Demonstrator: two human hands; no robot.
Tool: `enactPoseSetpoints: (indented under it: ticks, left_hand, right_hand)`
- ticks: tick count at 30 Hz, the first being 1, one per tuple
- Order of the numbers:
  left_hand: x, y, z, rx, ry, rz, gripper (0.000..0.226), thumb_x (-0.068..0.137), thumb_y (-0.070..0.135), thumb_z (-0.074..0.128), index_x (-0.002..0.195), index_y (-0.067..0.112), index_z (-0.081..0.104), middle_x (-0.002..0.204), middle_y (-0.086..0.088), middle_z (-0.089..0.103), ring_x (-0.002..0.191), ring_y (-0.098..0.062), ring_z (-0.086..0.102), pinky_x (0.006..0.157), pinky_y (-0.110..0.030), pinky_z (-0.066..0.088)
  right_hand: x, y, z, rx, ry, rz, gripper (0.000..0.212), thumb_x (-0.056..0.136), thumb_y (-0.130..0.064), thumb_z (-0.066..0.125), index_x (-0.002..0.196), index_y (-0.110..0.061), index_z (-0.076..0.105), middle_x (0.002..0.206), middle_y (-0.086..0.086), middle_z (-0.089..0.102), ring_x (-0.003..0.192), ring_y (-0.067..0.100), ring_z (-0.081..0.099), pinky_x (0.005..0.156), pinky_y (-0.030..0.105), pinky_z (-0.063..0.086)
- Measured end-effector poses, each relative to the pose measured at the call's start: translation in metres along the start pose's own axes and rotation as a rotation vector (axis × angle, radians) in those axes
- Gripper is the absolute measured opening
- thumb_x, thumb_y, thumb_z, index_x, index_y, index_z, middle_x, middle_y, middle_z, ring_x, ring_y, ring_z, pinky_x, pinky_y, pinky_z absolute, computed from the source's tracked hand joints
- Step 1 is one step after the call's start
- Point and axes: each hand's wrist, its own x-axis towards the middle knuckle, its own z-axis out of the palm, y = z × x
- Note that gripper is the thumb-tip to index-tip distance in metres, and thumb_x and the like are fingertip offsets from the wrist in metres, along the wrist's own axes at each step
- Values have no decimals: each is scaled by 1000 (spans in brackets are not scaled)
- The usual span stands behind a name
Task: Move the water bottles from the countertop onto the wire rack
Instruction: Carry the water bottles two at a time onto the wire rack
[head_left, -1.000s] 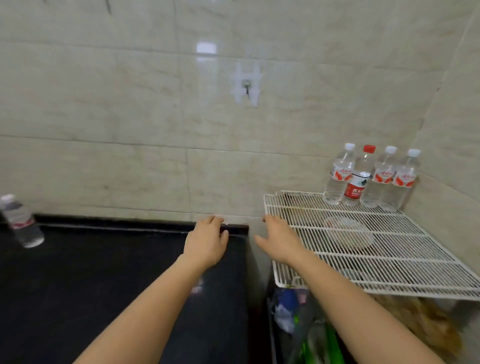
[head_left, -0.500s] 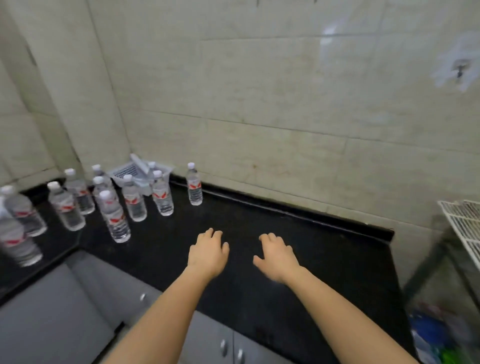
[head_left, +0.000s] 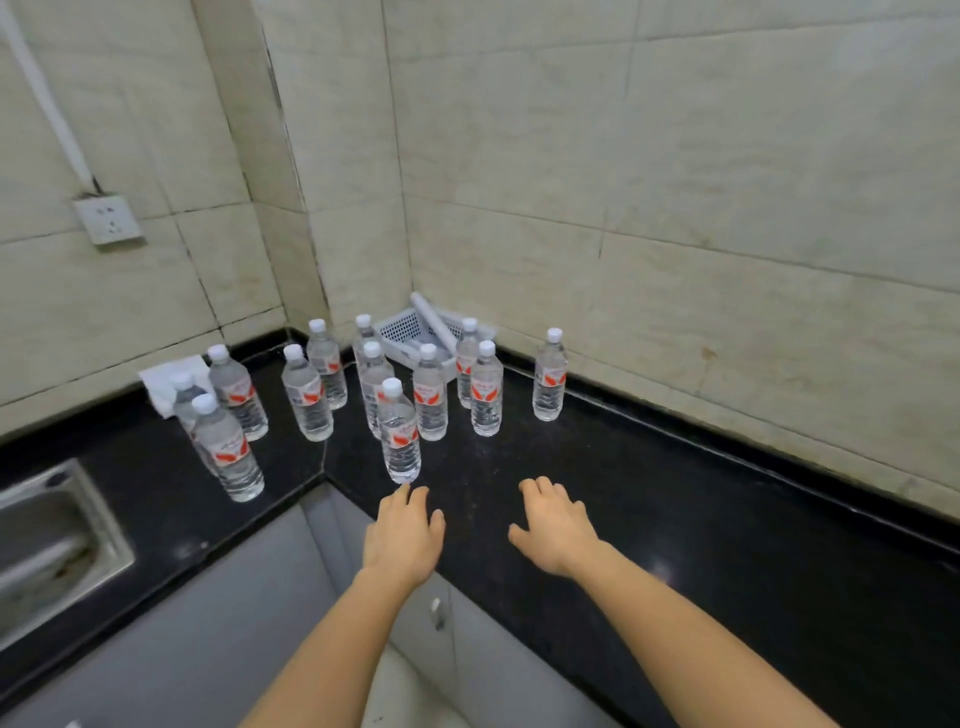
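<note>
Several clear water bottles with white caps and red labels stand upright in the corner of the black countertop (head_left: 675, 509). The nearest bottle (head_left: 399, 431) stands close to the counter's inner corner edge. Another bottle (head_left: 549, 375) stands apart at the right, near the wall. My left hand (head_left: 402, 535) reaches forward, fingers relaxed, its fingertips just short of the nearest bottle. My right hand (head_left: 556, 525) hovers over the counter with loose fingers and holds nothing. The wire rack is out of view.
A white perforated basket (head_left: 410, 332) sits in the corner behind the bottles. A steel sink (head_left: 57, 545) is set in the counter at the left. A wall socket (head_left: 106, 218) hangs above it. Grey cabinet doors (head_left: 467, 639) run below the counter.
My view has swung left from the wire rack to the countertop corner. Both hands have come closer to the group of bottles and stay empty.
</note>
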Motion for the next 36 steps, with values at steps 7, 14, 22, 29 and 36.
enactPoseSetpoints:
  ticks: [7, 14, 22, 29, 36]
  left_hand:
    - [81, -33, -11, -37, 68, -34, 48, 97, 32, 39, 142, 14, 35, 152, -7, 33, 137, -27, 32, 106, -44, 36]
    - [179, -42, -28, -71, 206, -7, 59, 96, 31, 43, 148, 14, 21, 155, -10, 24, 140, -28, 28, 107, -45, 36]
    - [238, -60, -29, -23, 189, 126, 48, 96, 34, 44, 141, 19, 38, 143, -2, 44, 123, -24, 46, 96, -40, 46]
    - [244, -65, -27, -104, 232, 135, 47, 93, 37, 51, 138, 23, 47, 123, 3, 59, 106, -21, 53, 80, -37, 48]
    - [247, -56, -23, -75, 195, 111, 35, 91, 35, 56, 121, 16, 55, 107, -5, 60, 103, -25, 54, 79, -37, 47]
  right_hand:
    - [98, -26, -1, -12, 3, -51, 57, 93, -35, 53, 141, -11, 34, 139, 8, 41, 129, 29, 39, 103, 49, 38]
    - [214, -18, -29, 26, 102, 3, 56, 90, -32, 56, 139, -10, 35, 135, 10, 44, 123, 30, 43, 101, 49, 41]
    - [314, -4, -61, -3, 228, 16, 60, 92, -32, 56, 144, -15, 31, 138, 12, 42, 126, 31, 41, 102, 48, 40]
    - [338, 0, -44, -44, 250, -27, 53, 99, -38, 45, 145, -17, 32, 132, 10, 51, 120, 29, 47, 96, 46, 43]
    - [307, -9, -18, -9, 434, -40, 31, 96, -31, 52, 119, -11, 55, 107, 10, 60, 99, 28, 52, 80, 40, 45]
